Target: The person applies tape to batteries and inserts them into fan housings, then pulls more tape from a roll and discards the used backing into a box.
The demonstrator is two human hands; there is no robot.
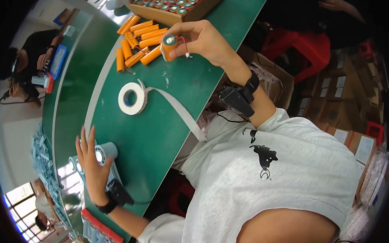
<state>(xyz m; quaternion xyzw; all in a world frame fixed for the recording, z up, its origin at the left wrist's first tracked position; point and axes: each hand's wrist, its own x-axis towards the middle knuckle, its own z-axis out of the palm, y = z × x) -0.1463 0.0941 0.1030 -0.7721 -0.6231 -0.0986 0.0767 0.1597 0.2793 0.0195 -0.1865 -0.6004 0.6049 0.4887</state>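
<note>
Between the fingers and thumb of my right hand (204, 44) is an orange-wrapped cylindrical battery (169, 46), its round metal end facing up and a red wire with a small white plug hanging beside it. Just past it, several orange batteries (142, 33) lie in a loose cluster on the green table. My left hand (93, 168) is open, fingers stretched and spread, over light blue plastic housings with round ends (106, 151). That hand partly hides the housings. On the tabletop between my hands lies a roll of white tape (132, 99), its strip (177, 107) trailing to the table's edge.
A cardboard box (199, 10) packed with upright batteries stands at the table's far end. Light blue parts (41, 157) are heaped at the left, and a red-edged tray (102, 227) sits lower down. Other people sit nearby. A red stool (314, 57) and cartons (343, 90) stand at the right.
</note>
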